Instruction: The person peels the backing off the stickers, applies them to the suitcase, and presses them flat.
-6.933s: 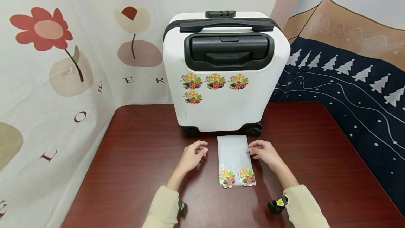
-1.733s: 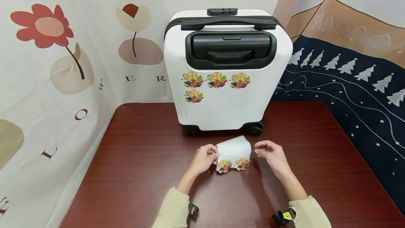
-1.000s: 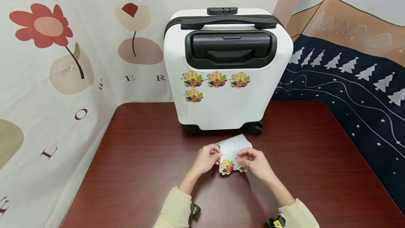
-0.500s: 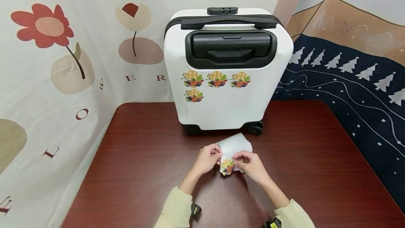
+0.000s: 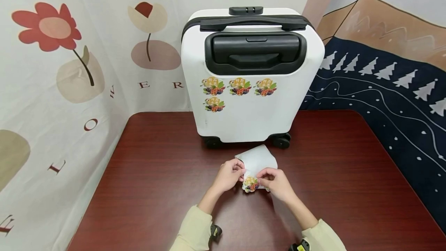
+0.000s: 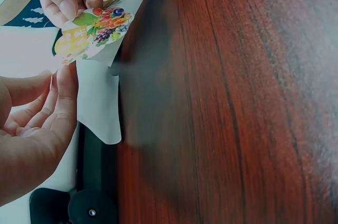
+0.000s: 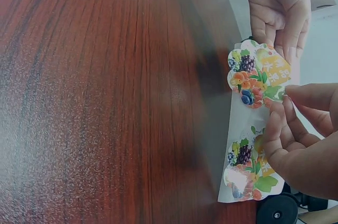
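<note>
A white backing sheet (image 5: 257, 158) is bent over on itself in front of the suitcase. Two scalloped fruit stickers lie along its near edge: the left sticker (image 5: 250, 184) and the right sticker (image 7: 248, 168), which the right hand mostly covers in the head view. My left hand (image 5: 228, 175) pinches the sheet's left side between thumb and fingers, close to the left sticker. With thumb and index finger, my right hand (image 5: 277, 183) pinches the right edge of the left sticker. In the left wrist view, both hands' fingertips meet opposite edges of that sticker.
A white suitcase (image 5: 244, 123) stands upright at the back of the dark red table (image 5: 156, 173). Its front bears a row of three fruit stickers (image 5: 239, 86) and a single sticker (image 5: 214, 104) below. Printed cloths (image 5: 376, 84) hang behind the table.
Earlier the sheet lay flat with both hands apart from the stickers. My left hand took its left side and the sheet bent; my right hand moved left onto the left sticker's edge.
</note>
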The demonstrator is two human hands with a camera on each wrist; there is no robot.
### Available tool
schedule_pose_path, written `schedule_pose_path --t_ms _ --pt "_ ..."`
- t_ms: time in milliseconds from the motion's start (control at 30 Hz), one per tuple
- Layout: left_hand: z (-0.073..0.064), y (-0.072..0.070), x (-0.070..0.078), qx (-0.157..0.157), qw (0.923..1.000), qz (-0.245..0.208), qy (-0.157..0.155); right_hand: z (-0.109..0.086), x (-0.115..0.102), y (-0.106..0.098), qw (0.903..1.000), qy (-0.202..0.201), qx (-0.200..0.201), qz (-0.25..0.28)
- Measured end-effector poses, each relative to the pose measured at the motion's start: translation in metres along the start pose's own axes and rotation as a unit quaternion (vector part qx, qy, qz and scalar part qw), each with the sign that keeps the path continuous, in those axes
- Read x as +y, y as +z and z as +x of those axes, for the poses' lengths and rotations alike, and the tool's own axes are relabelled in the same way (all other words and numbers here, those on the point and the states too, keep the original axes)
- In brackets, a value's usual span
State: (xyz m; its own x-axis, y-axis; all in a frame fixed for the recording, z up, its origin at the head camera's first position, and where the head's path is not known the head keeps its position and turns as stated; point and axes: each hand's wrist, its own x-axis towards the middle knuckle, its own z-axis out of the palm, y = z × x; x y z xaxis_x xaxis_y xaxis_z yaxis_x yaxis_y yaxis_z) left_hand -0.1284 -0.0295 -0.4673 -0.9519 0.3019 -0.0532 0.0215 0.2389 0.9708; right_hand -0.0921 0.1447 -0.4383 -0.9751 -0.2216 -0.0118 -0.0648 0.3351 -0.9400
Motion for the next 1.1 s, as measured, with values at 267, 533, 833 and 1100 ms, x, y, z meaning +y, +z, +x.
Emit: schedule_pose_path --t_ms 267,533,833,1100 --pt "-0.001 0.0 0.0 0.004 1.0 0.006 -0.002 0.0 0.0 -0.001 1.0 0.001 -0.005 0.003" --pt "-0.001 0.001 -0.001 0.011 0.9998 0.018 -0.002 0.003 0.022 -0.003 0.9999 -0.003 -0.004 0.012" --pt "-0.001 0.004 -0.006 0.001 0.9992 0.038 -0.015 0.003 0.031 -0.01 0.9992 0.03 -0.004 0.027" --pt "-0.001 0.008 -0.011 0.0 0.9988 0.046 -0.015 0.003 0.031 -0.018 0.9985 0.042 0.016 0.03"
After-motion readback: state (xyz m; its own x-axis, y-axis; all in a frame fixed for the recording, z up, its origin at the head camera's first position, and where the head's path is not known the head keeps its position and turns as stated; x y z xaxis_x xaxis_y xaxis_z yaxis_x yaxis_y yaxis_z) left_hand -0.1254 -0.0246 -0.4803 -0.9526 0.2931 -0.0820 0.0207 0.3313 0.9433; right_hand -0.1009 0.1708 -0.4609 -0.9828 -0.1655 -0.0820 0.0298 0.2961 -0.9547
